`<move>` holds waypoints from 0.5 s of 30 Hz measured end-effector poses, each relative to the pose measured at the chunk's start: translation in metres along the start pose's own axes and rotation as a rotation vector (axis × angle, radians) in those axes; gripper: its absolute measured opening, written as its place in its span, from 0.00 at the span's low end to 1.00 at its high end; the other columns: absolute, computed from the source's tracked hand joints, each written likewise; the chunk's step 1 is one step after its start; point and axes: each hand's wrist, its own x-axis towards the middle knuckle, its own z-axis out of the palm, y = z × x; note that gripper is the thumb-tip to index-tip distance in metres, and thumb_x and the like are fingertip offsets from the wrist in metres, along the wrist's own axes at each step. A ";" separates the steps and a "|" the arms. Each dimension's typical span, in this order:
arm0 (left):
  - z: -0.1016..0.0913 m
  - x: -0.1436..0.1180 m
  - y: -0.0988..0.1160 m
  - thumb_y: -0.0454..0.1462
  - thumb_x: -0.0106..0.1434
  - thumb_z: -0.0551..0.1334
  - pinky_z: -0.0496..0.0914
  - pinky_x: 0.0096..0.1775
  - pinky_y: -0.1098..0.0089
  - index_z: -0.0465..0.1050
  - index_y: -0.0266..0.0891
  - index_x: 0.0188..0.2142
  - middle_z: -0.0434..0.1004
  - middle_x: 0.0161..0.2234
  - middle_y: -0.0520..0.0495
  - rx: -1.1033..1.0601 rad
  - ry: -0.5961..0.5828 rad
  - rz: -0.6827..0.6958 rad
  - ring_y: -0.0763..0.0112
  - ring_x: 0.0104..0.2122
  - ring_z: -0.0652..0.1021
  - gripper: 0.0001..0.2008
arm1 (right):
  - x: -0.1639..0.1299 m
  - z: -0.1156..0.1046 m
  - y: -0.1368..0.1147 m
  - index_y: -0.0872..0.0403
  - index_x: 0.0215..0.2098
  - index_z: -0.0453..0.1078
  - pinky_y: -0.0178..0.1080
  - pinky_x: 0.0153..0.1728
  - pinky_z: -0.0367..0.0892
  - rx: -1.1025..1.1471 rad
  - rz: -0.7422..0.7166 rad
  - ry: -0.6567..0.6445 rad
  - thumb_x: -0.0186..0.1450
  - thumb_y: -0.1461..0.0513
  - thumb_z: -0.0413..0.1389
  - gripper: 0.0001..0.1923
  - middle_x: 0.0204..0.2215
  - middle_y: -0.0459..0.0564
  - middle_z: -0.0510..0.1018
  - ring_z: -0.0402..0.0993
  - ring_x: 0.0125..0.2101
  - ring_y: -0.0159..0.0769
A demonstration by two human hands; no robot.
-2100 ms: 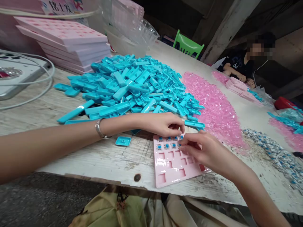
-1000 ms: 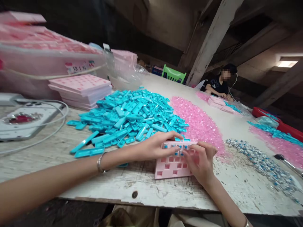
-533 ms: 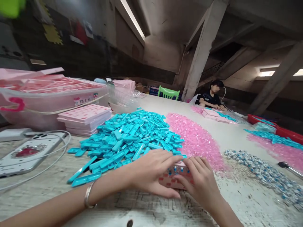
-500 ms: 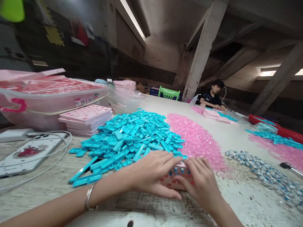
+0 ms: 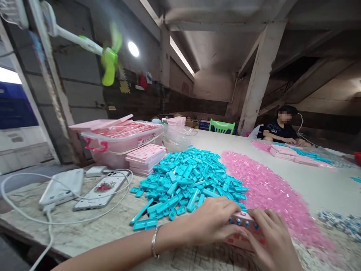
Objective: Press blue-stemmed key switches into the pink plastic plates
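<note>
Both hands grip a pink box [image 5: 244, 244] with a darker pink pattern, held close to the table's near edge. A row of small blue and clear parts shows along its upper side. My left hand [image 5: 211, 222], with a silver bangle at its wrist, closes on the box's left end. On the right end, my right hand [image 5: 272, 237] has its fingers over the top and its thumb across the front. Fingers cover much of the box. Just beyond lies a heap of turquoise plastic pieces [image 5: 186, 177], beside a spread of clear pink pieces [image 5: 265, 188].
A stack of pink patterned boxes [image 5: 146, 153] stands by a clear tub [image 5: 118, 158] of pink parts. A phone [image 5: 103, 190], a power bank [image 5: 63, 188] and white cables lie left. Small blue-white parts [image 5: 340, 222] are at right. Another person [image 5: 282, 130] sits across the table.
My view has swung left, bringing a green fan and the power bank into sight. My left thumb, stretched out before, now lies against the box.
</note>
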 end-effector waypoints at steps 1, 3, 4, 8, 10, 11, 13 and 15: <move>0.001 0.000 -0.001 0.44 0.67 0.64 0.71 0.39 0.70 0.69 0.35 0.46 0.80 0.42 0.45 0.013 0.001 0.008 0.63 0.41 0.80 0.16 | -0.001 0.001 0.001 0.54 0.44 0.66 0.39 0.34 0.58 -0.012 -0.008 0.002 0.68 0.57 0.56 0.10 0.32 0.47 0.77 0.68 0.32 0.40; 0.003 0.000 -0.002 0.43 0.67 0.63 0.71 0.39 0.68 0.69 0.34 0.45 0.80 0.41 0.43 0.037 0.004 0.023 0.60 0.41 0.80 0.14 | -0.001 0.001 0.001 0.54 0.44 0.66 0.39 0.34 0.58 -0.033 -0.020 0.007 0.68 0.57 0.55 0.10 0.32 0.47 0.77 0.68 0.31 0.40; 0.004 0.000 -0.002 0.42 0.68 0.63 0.71 0.38 0.68 0.69 0.35 0.45 0.80 0.40 0.43 0.047 0.005 0.031 0.59 0.41 0.80 0.13 | -0.001 0.001 0.001 0.54 0.44 0.66 0.39 0.35 0.58 -0.044 -0.023 0.004 0.68 0.57 0.55 0.10 0.32 0.47 0.77 0.67 0.31 0.40; 0.004 0.001 -0.005 0.48 0.68 0.60 0.70 0.37 0.67 0.69 0.33 0.44 0.80 0.38 0.43 0.065 0.010 0.063 0.58 0.39 0.80 0.18 | 0.002 0.000 0.003 0.54 0.45 0.66 0.39 0.35 0.59 -0.064 -0.034 0.007 0.68 0.56 0.56 0.11 0.33 0.48 0.78 0.68 0.32 0.40; 0.004 0.002 -0.008 0.52 0.66 0.60 0.70 0.37 0.67 0.70 0.33 0.46 0.80 0.38 0.43 0.070 0.015 0.074 0.59 0.38 0.80 0.23 | 0.003 0.001 0.003 0.54 0.46 0.67 0.39 0.35 0.60 -0.035 -0.027 0.025 0.69 0.55 0.55 0.13 0.34 0.48 0.78 0.69 0.33 0.40; 0.005 0.002 -0.009 0.53 0.65 0.61 0.69 0.36 0.68 0.69 0.33 0.46 0.80 0.38 0.43 0.070 0.019 0.078 0.60 0.37 0.80 0.24 | 0.003 0.001 0.002 0.53 0.46 0.67 0.39 0.36 0.61 -0.003 0.002 0.036 0.70 0.54 0.54 0.13 0.35 0.48 0.78 0.70 0.34 0.39; 0.006 0.002 -0.012 0.55 0.63 0.63 0.69 0.35 0.69 0.69 0.35 0.47 0.80 0.37 0.46 0.067 0.035 0.082 0.63 0.36 0.80 0.25 | 0.004 0.001 -0.002 0.51 0.48 0.67 0.38 0.37 0.65 0.092 0.099 0.054 0.73 0.53 0.48 0.13 0.38 0.48 0.77 0.72 0.37 0.38; 0.009 0.002 -0.013 0.53 0.63 0.64 0.69 0.35 0.70 0.68 0.38 0.47 0.80 0.36 0.49 0.062 0.068 0.082 0.65 0.35 0.79 0.23 | 0.003 0.000 -0.005 0.50 0.50 0.66 0.35 0.40 0.68 0.168 0.171 0.066 0.75 0.54 0.42 0.15 0.41 0.49 0.76 0.73 0.41 0.36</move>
